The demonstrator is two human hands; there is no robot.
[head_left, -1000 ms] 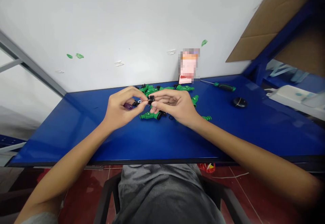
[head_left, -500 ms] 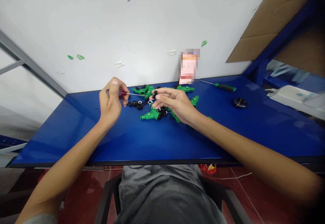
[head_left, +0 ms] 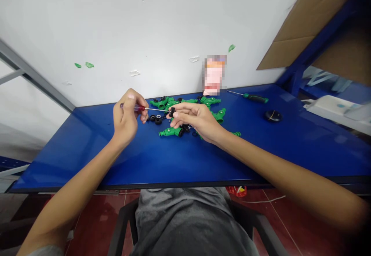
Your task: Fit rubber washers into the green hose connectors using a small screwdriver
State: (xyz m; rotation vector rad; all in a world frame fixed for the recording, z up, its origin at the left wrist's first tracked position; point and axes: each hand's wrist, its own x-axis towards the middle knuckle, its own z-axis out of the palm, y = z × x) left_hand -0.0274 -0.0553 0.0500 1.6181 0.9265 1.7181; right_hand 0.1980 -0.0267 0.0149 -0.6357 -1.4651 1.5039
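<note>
My left hand (head_left: 129,113) is closed around the red, see-through handle of a screwdriver (head_left: 156,110), whose thin shaft points right. The shaft's tip meets a small black plastic part (head_left: 172,112); whether it sits inside the part I cannot tell. Thumb and fingers of my right hand (head_left: 197,118) pinch that black part above the table. Beneath and around the hands lie several green plastic hose fittings (head_left: 171,132), one with a black ring at its end. Small black rings (head_left: 158,120) and a white ring (head_left: 158,116) rest left of my right hand, which hides some pieces.
On the blue table (head_left: 136,159), a green-handled screwdriver (head_left: 255,98) lies at the back right. Near it is a round black object (head_left: 273,116) with a band across it. A blurred pink packet (head_left: 213,76) leans against the white wall (head_left: 110,28).
My right hand has shifted slightly left with the black part, bringing it against the screwdriver's tip. The left hand stays almost still. The whole view has moved a little.
</note>
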